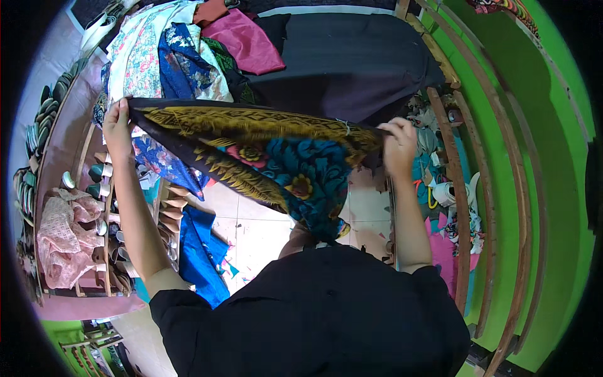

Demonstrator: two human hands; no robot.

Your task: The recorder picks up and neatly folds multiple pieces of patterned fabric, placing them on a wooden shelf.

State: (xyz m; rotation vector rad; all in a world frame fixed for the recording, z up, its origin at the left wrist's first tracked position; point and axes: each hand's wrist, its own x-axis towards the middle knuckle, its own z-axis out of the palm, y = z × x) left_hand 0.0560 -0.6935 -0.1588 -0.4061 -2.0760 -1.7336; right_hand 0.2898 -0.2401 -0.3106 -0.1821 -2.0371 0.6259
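A patterned cloth (301, 157) in black, gold and teal with flowers is stretched between my two hands in front of my chest. My left hand (117, 129) pinches its upper left corner, the fingers closed at the edge. At the upper right corner, my right hand (400, 144) is closed on the dark border. The top edge of the cloth runs nearly straight from hand to hand, while the middle hangs down in loose folds toward my body. Its lower end drops in front of my black shirt (320, 308).
Ahead stands a table under a dark cover (345, 56), with floral fabrics (147, 56) and a pink cloth (245, 41) heaped at its left. Shoe racks (103, 220) line the left side. Wooden rails (509, 138) rise at right. Blue fabric (204, 251) lies on the tiled floor.
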